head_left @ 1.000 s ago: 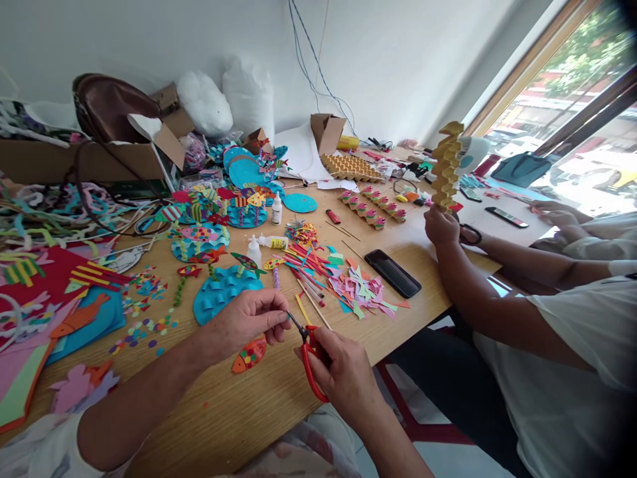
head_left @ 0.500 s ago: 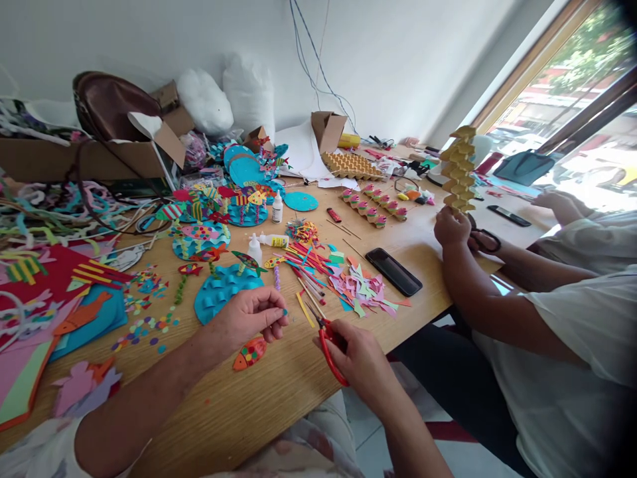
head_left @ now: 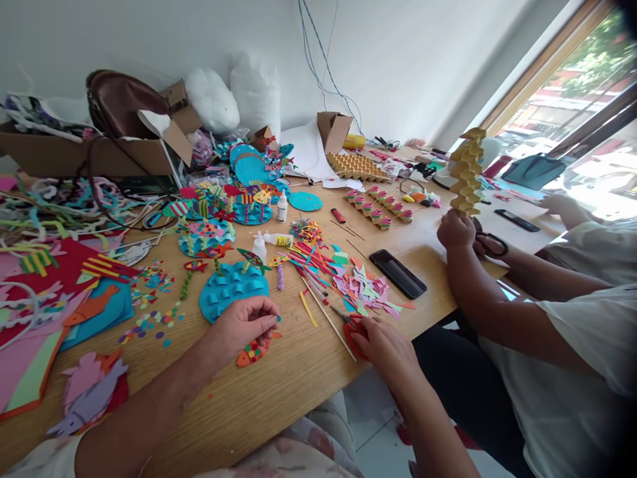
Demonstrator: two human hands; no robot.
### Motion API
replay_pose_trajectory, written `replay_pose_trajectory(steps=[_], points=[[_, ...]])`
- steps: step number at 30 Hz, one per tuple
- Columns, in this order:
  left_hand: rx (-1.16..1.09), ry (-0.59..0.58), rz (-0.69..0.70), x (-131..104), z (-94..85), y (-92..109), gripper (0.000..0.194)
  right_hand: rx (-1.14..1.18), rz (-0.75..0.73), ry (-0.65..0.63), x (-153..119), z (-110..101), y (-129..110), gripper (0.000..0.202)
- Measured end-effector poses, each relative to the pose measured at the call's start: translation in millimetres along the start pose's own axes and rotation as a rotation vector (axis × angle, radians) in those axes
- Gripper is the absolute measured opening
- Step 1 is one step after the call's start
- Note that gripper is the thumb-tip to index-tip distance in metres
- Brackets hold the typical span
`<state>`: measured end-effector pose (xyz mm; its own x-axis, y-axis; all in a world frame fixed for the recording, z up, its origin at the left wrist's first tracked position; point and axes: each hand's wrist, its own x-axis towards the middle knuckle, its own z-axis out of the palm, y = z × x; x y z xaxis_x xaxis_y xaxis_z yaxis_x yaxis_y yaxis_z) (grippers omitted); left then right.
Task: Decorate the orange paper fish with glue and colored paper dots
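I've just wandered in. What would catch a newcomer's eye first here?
Probably the bright blue looped disc, left of centre on the table, just beyond the left hand. Next, the red-handled scissors at the right hand. Off to the right, a neighbour's hand holds up a tall yellow egg-carton strip.

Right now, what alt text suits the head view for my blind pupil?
A left hand pinches a tiny blue piece above a wooden table, near a spotted orange fish; the right hand touches red-handled scissors. Nearby, a co-worker's hand holds a yellow moulded strip.
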<state>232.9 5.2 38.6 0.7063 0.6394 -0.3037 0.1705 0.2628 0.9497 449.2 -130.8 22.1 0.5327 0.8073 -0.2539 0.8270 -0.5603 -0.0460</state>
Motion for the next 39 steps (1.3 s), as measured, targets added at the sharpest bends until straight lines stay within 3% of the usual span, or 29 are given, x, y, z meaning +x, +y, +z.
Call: replay_pose_trajectory(steps=[3, 6, 9, 11, 17, 29, 34, 36, 39], points=[[-0.015, 0.006, -0.008, -1.1, -0.5, -2.0, 0.024, 0.118, -0.084, 0.107, -3.3, -6.1, -3.5, 0.021], [0.015, 0.024, -0.003, -2.1, 0.1, -2.3, 0.022, 0.429, -0.258, 0.227, -11.6, -12.7, -23.1, 0.018], [0.050, 0.041, 0.003, -2.6, 1.7, -1.2, 0.020, 0.757, -0.410, 0.204, -18.2, -15.5, -55.8, 0.011], [0.066, 0.050, 0.022, -2.8, 2.4, -0.8, 0.020, 0.835, -0.464, 0.145, -19.0, -15.3, -76.8, 0.010], [0.096, 0.065, 0.100, -1.9, -1.5, -6.4, 0.018, 0.821, -0.486, 0.095, -13.0, -15.3, -107.0, 0.009], [0.106, 0.065, 0.126, -2.5, -7.2, -13.1, 0.017, 0.818, -0.479, 0.073, -11.0, -14.4, -116.8, 0.012], [0.143, 0.062, 0.151, -5.7, -13.5, -15.9, 0.015, 0.880, -0.495, -0.024, -8.7, -13.9, -119.6, 0.013], [0.220, 0.096, 0.175, -11.7, -19.6, -19.2, 0.012, 0.889, -0.519, -0.070, -4.0, -10.3, -118.1, 0.012], [0.520, 0.185, 0.284, -24.4, -30.8, -31.2, 0.008, 0.820, -0.597, -0.089, 6.4, -3.4, -114.6, 0.010]])
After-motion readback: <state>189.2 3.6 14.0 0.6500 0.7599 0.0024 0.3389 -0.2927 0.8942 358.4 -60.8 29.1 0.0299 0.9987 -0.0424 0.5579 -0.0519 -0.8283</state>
